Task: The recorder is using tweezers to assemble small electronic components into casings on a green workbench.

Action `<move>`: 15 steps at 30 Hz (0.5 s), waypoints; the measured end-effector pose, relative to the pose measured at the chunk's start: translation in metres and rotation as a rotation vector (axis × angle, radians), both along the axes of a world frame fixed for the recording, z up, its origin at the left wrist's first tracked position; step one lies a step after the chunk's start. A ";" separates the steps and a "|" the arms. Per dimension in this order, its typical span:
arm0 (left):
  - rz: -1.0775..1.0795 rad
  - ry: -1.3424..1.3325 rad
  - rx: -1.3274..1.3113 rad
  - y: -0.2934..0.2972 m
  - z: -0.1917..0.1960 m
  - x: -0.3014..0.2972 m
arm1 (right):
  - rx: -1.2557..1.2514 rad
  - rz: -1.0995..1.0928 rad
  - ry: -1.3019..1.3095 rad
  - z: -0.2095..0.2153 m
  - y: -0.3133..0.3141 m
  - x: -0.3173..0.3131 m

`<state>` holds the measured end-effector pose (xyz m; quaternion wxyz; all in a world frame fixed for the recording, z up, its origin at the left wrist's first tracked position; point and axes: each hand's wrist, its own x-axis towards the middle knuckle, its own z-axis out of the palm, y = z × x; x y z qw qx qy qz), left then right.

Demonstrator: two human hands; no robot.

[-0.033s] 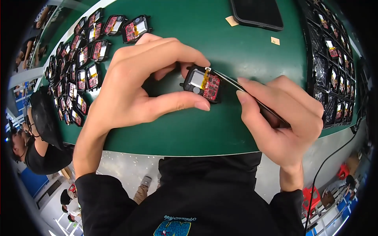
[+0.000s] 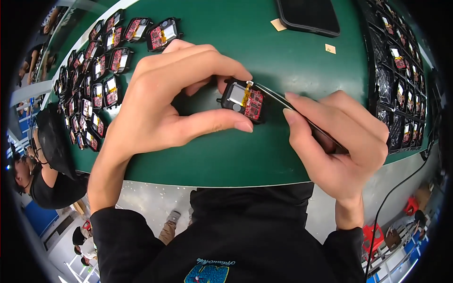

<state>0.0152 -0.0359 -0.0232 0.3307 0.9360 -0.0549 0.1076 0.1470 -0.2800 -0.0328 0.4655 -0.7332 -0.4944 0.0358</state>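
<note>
My left hand (image 2: 160,101) grips a small black device casing (image 2: 259,120) between thumb and fingers, just above the green table. Inside the open casing lie a red circuit board (image 2: 254,104), a silver battery cell (image 2: 235,95) and a yellow flex strip (image 2: 246,97). A small white connector (image 2: 249,83) sits at the strip's upper end, by my left index fingertip. My right hand (image 2: 342,141) is closed on dark tweezers (image 2: 302,116). Their tips reach the casing's upper edge beside the connector; whether they touch it I cannot tell.
Many similar open casings (image 2: 119,60) spread over the green table (image 2: 226,165) at left. Black trays (image 2: 384,80) with more units stand at right. A black phone-like slab (image 2: 309,16) and small paper pieces (image 2: 330,48) lie at the far side. Another person (image 2: 52,188) sits at left.
</note>
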 end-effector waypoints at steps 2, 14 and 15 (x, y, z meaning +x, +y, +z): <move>-0.001 -0.018 0.026 -0.001 0.000 0.000 | 0.011 -0.014 -0.038 -0.001 0.000 -0.001; -0.022 0.004 0.022 0.003 0.001 0.003 | 0.039 0.010 -0.089 -0.006 0.004 -0.003; -0.040 0.008 0.027 0.006 0.000 0.003 | 0.005 0.016 -0.059 -0.002 0.004 -0.003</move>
